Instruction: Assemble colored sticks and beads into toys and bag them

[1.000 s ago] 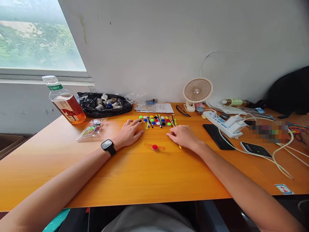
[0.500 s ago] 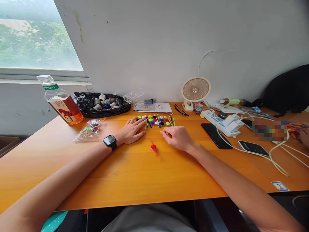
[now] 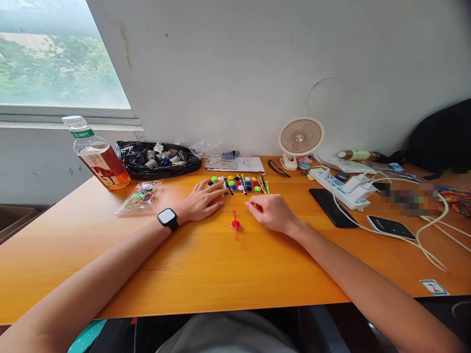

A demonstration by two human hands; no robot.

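On the tabletop between my hands stands a small red spinning top [image 3: 235,224], its two thin blades smeared by rotation. Neither hand touches it. My left hand [image 3: 201,202] lies palm down, fingers stretched and spread, the fingertips beside rows of coloured discs [image 3: 234,188] and thin sticks. A dark smartwatch [image 3: 167,217] is strapped on the left wrist. To the upper right of the top rests my right hand [image 3: 273,210], fingers curled inward and thumb near the index finger. I see nothing held in it, though the inner fingers are partly hidden.
At left are a tea bottle [image 3: 99,159], a clear bag of parts [image 3: 139,197] and a black plastic bag [image 3: 128,159]. A small fan [image 3: 300,138] stands behind. Rightward lie a power strip [image 3: 340,191], black phone [image 3: 332,208], power bank [image 3: 391,227] and looping cables.
The top's blades have turned while its body stays in about the same place. Both hands keep their poses. The whole view has shifted slightly. A person's hand at the far right edge no longer shows clearly.
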